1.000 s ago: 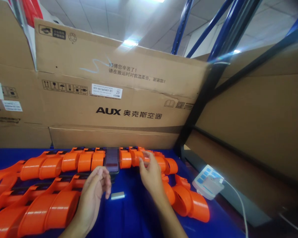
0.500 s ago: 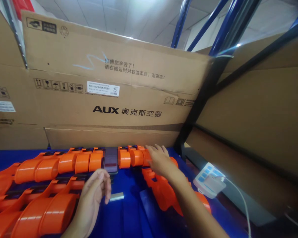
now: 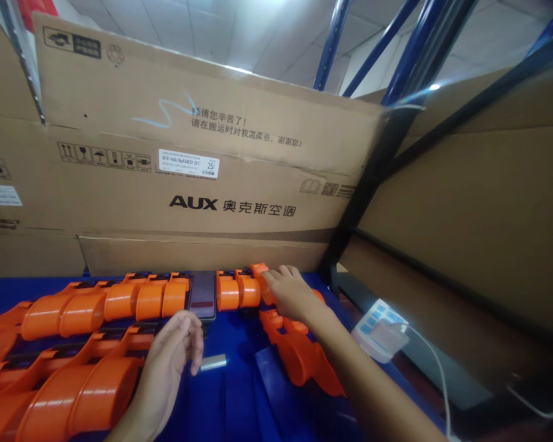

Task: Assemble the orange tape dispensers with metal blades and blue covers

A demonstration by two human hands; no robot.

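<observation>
My right hand [image 3: 291, 294] is at the back row, its fingers closed round an orange ring-shaped part [image 3: 266, 288] that tilts up at its upper edge. My left hand [image 3: 177, 350] hovers over the blue surface with curled fingers and seems to hold nothing. Beyond it a dark phone-like device [image 3: 203, 296] stands between orange parts [image 3: 175, 296] on the left and two more [image 3: 229, 293] on the right. A small silver bar [image 3: 213, 362] lies just right of my left fingertips.
Larger orange parts [image 3: 104, 396] fill the left front; others [image 3: 299, 356] lie below my right forearm. A cardboard sheet [image 3: 258, 169] stands behind the blue surface [image 3: 237, 393]. A white power strip with a plug [image 3: 380, 331] and cable sits right, beside a dark metal post [image 3: 350, 236].
My right hand has shifted slightly left, and the orange part at its fingers is now tilted and raised. My left hand keeps nearly the same pose. The view has shifted slightly.
</observation>
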